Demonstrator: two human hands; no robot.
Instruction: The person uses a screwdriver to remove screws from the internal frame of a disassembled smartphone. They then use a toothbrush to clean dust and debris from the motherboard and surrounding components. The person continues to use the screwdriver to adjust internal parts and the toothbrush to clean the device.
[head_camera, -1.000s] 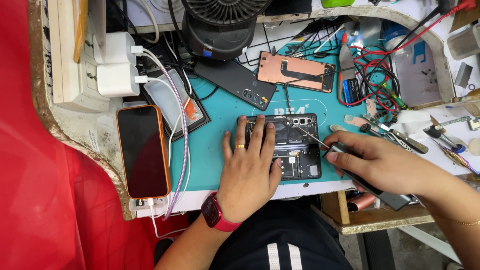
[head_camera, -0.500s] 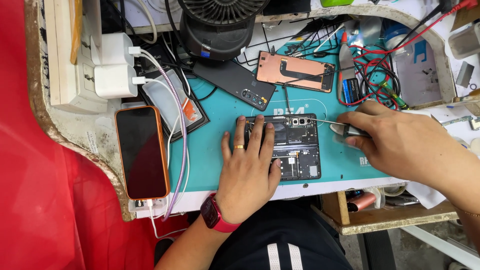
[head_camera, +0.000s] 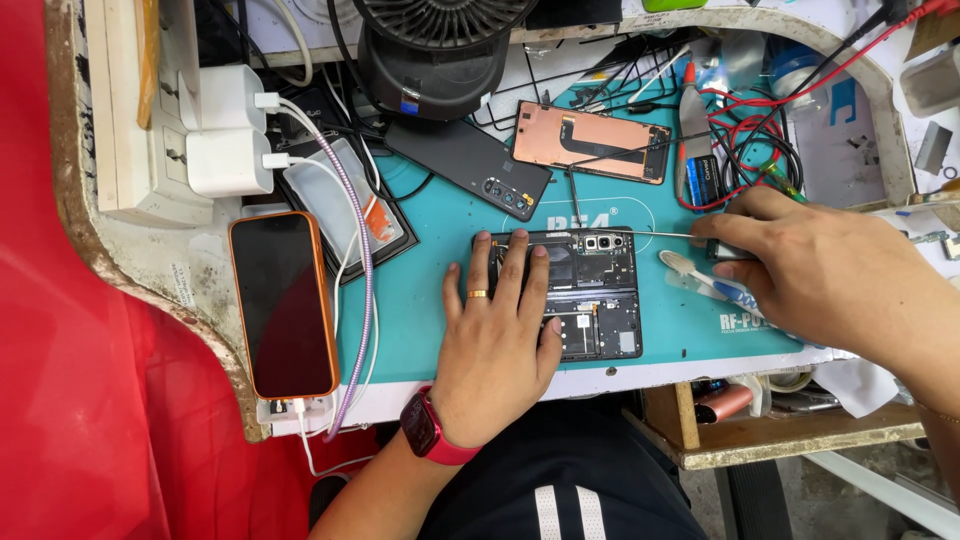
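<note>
While left hand (head_camera: 495, 345) presses flat, unclenched, on one opened phone (head_camera: 590, 290), right hand (head_camera: 830, 275) pinches one thin metal tool (head_camera: 660, 235); one toothbrush (head_camera: 700, 282) beneath, two chargers (head_camera: 228, 130) far left.

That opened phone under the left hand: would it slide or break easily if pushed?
The opened phone lies flat on the teal mat, so it probably slides rather than tips. The left hand pressing on it suggests it shifts easily. Its exposed inner parts look fragile, so rough pushing seems risky.
</note>
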